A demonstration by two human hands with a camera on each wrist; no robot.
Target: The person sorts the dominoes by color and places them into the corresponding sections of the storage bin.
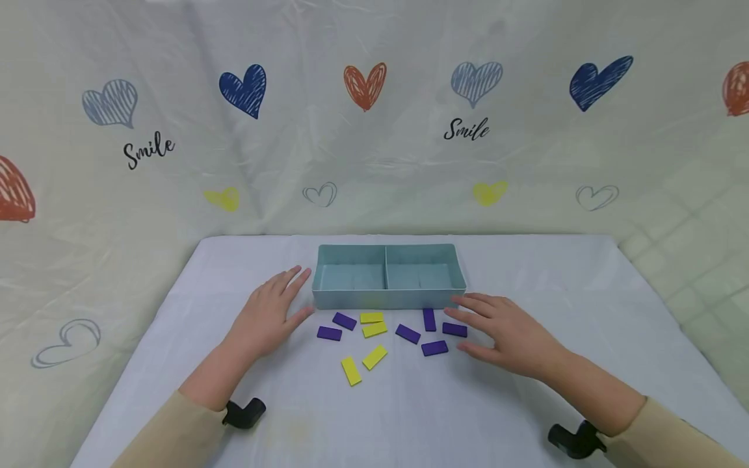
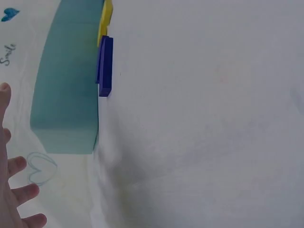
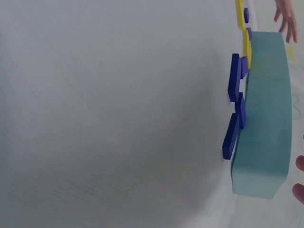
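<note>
A pale teal box [image 1: 349, 299] with two compartments stands near the back of the table; nothing shows inside either one. In front of it lie several purple blocks [image 1: 435, 348] and several yellow blocks [image 1: 374, 357], flat and loosely scattered. My left hand [image 1: 266, 318] hovers by the box's left end with fingers spread, holding nothing. On the other side, my right hand [image 1: 508, 333] is held near the box's right front corner and the purple blocks, its fingers extended and holding nothing. In the left wrist view, the left fingertips [image 2: 24, 194] appear beside the box [image 2: 66, 90].
A white cloth [image 1: 328, 422] covers the table. Behind it hangs a pale curtain [image 1: 409, 149] printed with hearts and the word Smile. Black wrist devices [image 1: 246, 413] sit at both cuffs.
</note>
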